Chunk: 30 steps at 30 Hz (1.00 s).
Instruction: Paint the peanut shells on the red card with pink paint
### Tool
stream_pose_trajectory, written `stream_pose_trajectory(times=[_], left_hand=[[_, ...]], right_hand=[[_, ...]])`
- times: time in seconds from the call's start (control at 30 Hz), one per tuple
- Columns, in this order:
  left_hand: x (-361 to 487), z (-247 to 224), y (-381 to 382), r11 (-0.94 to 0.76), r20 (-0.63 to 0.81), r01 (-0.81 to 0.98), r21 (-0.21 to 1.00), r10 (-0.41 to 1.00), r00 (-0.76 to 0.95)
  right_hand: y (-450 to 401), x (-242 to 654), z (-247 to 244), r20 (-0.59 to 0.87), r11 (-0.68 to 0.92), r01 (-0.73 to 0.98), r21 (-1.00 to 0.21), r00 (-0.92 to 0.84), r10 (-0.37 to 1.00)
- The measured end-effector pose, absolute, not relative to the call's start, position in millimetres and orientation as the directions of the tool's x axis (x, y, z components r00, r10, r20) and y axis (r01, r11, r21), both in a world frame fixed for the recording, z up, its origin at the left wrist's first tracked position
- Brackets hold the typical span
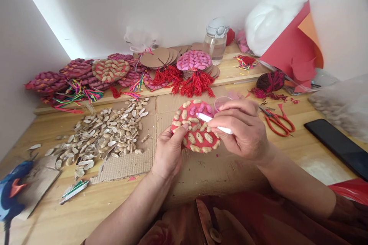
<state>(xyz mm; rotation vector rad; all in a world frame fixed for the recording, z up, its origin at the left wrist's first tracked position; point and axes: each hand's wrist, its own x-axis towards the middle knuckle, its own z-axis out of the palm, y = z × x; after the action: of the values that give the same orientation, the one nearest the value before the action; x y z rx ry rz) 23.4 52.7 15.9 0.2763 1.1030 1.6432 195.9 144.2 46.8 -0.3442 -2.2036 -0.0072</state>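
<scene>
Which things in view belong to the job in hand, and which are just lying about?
In the job:
- shell-studded red disc, in the left hand
- white pen, in the right hand

Lying about, untouched:
- phone
- water bottle
- scissors and glue gun, perhaps craft tools
- loose shells, possibly leftovers

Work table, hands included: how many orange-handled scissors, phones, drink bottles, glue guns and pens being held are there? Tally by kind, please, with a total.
Orange-handled scissors: 1
Black phone: 1
Clear drink bottle: 1
Blue glue gun: 1
White pen, held: 1
Total: 5
</scene>
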Motion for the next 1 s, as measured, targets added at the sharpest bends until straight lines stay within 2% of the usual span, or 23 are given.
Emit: stream_pose_trajectory(times=[0.13,0.23,0.4,0.63,1.0], left_hand=[[22.7,15.4,52.7,0.027,-0.357,-0.65,0.76,0.852,-0.383],[22.5,15.0,51.5,0.031,-0.351,-0.641,0.767,0.856,-0.379],[21.8,14.9,47.8,0.025,-0.323,-0.616,0.788,0.868,-0.378],[23.1,16.8,45.9,0.025,-0.293,-0.584,0.811,0.882,-0.37],[22.5,13.6,45.4,0.03,-0.273,-0.555,0.832,0.892,-0.36]], right_hand=[[154.1,202.8,49.8,0.849,0.911,0.295,-0.289,-0.36,0.386],[169.8,209.8,46.6,0.845,0.82,0.446,-0.358,-0.219,0.488],[192.9,212.0,29.3,0.702,0.652,0.667,-0.362,-0.265,0.661],[196.5,204.8,14.3,0.63,0.597,0.72,-0.353,-0.289,0.721],[188.0,204.2,25.8,0.668,0.619,0.668,-0.413,-0.24,0.705]])
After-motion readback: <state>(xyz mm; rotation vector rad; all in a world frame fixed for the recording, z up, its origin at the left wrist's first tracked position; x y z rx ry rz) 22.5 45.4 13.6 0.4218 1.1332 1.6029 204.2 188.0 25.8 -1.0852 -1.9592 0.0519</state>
